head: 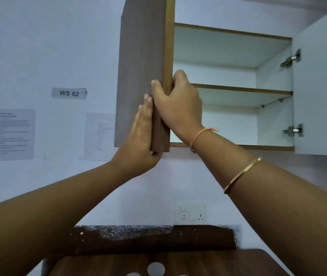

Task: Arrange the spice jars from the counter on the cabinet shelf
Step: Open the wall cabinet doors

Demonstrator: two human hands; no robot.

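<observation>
I am reaching both arms up toward 12 o'clock. My left hand [140, 136] is pressing flat on the outer face of the cabinet's left door [138, 56], fingers straight and together, the heel of the palm sitting at the door's bottom corner. My right hand [178, 104] is clamping the same door's free edge, thumb on the outer face and fingers curling round behind it. At 2 o'clock the cabinet [274, 76] is standing open, its shelf [242, 89] splitting it into 2 white-walled compartments, and the right door [321, 86] is swinging wide at 3 o'clock. The spice jars [155, 268] are showing only as round grey lids at 6 o'clock, sitting on the wooden counter [198, 263].
</observation>
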